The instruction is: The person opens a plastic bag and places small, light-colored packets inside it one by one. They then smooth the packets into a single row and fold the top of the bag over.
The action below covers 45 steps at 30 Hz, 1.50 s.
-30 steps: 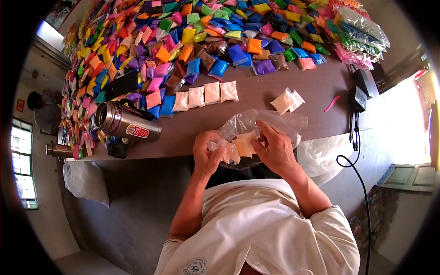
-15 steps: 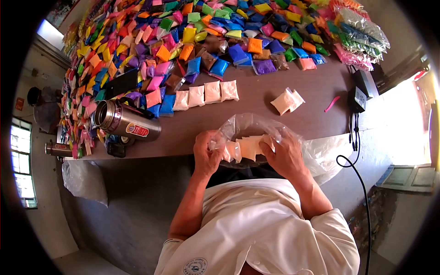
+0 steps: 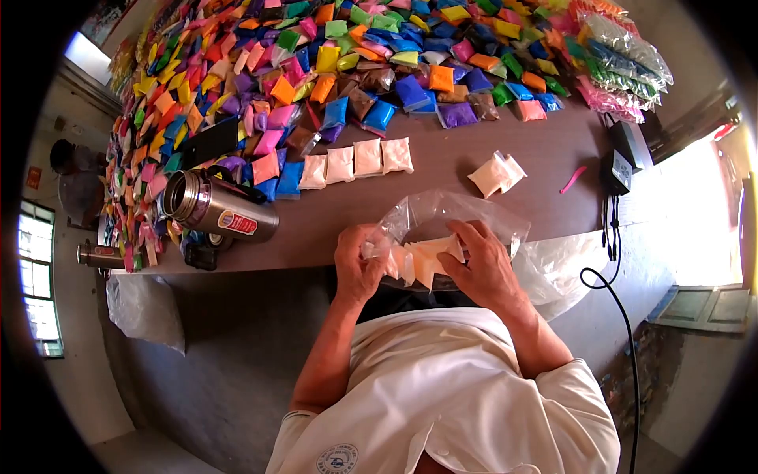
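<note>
At the table's front edge, my left hand (image 3: pixel 360 262) is closed on the side of a clear plastic bag (image 3: pixel 450 205). Several pale peach packets (image 3: pixel 425 259) lie together at the bag, just right of my left fingers. My right hand (image 3: pixel 487 267) pinches the right end of these packets between thumb and fingers. Beyond the bag, a row of pale peach packets (image 3: pixel 367 157) lies on the table (image 3: pixel 442 150). A small overlapping pile of similar packets (image 3: pixel 496 174) lies farther right.
A heap of coloured packets (image 3: pixel 332 59) covers the far and left table. An open steel flask (image 3: pixel 229 207) lies at left. A black power adapter (image 3: pixel 617 170) with a hanging cable sits at the right edge, near a pink strip (image 3: pixel 573 179). Another person (image 3: pixel 77 182) is at far left.
My right hand has shifted, its fingers rising and bending over the peach packets, which now sit tilted and fanned. My left hand stays in place. The person at far left has moved slightly.
</note>
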Motion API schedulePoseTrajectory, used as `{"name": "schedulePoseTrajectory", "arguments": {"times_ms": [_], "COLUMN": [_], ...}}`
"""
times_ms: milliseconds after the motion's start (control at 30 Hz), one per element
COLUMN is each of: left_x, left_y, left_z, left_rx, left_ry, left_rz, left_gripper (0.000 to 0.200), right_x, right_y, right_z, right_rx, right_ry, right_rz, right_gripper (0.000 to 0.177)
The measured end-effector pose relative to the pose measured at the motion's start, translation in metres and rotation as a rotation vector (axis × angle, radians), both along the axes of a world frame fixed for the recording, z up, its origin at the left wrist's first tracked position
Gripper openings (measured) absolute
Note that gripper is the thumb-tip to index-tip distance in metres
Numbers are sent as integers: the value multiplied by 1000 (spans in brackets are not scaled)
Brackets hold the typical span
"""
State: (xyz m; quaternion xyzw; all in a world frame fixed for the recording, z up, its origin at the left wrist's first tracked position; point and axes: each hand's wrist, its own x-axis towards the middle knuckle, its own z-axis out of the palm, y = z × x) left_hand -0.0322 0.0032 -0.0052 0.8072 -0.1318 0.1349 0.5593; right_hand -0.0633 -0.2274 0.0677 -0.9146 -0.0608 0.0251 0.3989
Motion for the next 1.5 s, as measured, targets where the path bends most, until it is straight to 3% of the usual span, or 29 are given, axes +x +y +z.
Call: {"name": "schedulePoseTrajectory", "arguments": {"times_ms": [267, 467, 567, 733, 1067, 1133, 1267, 1333, 1500], "left_x": [0, 1, 1, 1, 0, -1, -1, -1, 1], "left_y": [1, 2, 2, 1, 1, 1, 3, 3, 3], "left_z": [-3, -3, -1, 2, 4, 1, 0, 0, -2], "left_rx": [44, 73, 67, 80, 30, 22, -20, -22, -61], "left_ry": [-57, -73, -68, -72, -35, -35, 40, 46, 55], "left_rz": [-4, 1, -1, 20, -5, 2, -10, -11, -1], "left_gripper": [32, 35, 36, 36, 36, 35, 33, 32, 29], "right_x": [-10, -11, -4, 12, 10, 6, -3, -6, 1], "right_y": [2, 10, 13, 22, 31, 33, 36, 36, 36], "right_z": [8, -7, -9, 7, -7, -10, -11, -2, -17], "right_rx": [80, 109, 58, 147, 325, 290, 244, 154, 150], "right_ry": [72, 70, -94, 25, 84, -60, -106, -224, -257], "right_rz": [162, 115, 120, 36, -129, -122, -85, 28, 64], "right_gripper": [65, 63, 60, 54, 58, 59, 64, 67, 67]}}
